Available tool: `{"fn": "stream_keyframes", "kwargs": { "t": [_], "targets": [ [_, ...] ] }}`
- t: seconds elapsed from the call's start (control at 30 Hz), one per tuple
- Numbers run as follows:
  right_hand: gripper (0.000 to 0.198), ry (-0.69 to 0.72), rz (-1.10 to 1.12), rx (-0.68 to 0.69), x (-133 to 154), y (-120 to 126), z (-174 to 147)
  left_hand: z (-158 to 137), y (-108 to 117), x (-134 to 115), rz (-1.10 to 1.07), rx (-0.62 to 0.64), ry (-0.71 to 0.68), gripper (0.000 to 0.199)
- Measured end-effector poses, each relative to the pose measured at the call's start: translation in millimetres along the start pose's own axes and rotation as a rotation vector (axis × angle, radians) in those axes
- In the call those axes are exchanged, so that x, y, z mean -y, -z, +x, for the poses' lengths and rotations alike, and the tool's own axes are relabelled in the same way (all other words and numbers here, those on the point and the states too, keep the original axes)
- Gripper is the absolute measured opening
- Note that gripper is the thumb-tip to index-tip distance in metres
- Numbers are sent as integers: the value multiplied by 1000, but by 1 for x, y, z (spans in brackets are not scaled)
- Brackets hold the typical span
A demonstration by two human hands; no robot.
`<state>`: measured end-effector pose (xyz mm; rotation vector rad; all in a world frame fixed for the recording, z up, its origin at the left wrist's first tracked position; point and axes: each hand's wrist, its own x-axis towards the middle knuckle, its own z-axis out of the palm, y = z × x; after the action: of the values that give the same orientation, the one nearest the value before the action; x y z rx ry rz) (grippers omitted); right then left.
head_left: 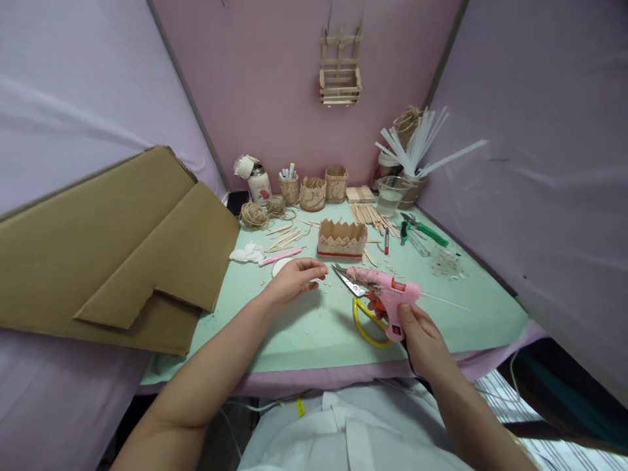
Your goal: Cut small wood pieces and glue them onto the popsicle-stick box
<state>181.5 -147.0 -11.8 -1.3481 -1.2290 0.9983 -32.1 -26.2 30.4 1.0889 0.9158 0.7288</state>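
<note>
My right hand grips a pink hot glue gun by its handle, its nozzle pointing left. A clear glue stick sticks out of the gun's back. Under and beside the gun lie scissors with yellow handles, their blades partly covered by it. My left hand hovers left of the nozzle, fingers curved and slightly apart from the thumb; I make out nothing in it. Beyond both hands stands a small box covered in wooden pieces, with a jagged top and a red band along its base.
Craft sticks, a red marker and green-handled pliers lie behind to the right. Twine, white tissue and a pink pen-like tool are at left. Large cardboard leans there; a plastic cup stands behind.
</note>
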Motion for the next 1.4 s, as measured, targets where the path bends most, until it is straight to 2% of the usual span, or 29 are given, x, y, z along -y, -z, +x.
{"fn": "stream_keyframes", "kwargs": {
  "t": [0.17, 0.37, 0.6, 1.4],
  "targets": [
    [55, 32, -108, -32, 2, -3, 0, 1, -1, 1, -6, 25, -2, 28],
    [55, 66, -129, -18, 8, -4, 1, 2, 1, 3, 4, 22, -5, 25],
    [55, 103, -201, -76, 8, -4, 0, 2, 0, 3, 10, 20, -6, 26],
    [49, 27, -72, -20, 1, -4, 0, 0, -1, 1, 19, 21, 1, 25]
  ]
}}
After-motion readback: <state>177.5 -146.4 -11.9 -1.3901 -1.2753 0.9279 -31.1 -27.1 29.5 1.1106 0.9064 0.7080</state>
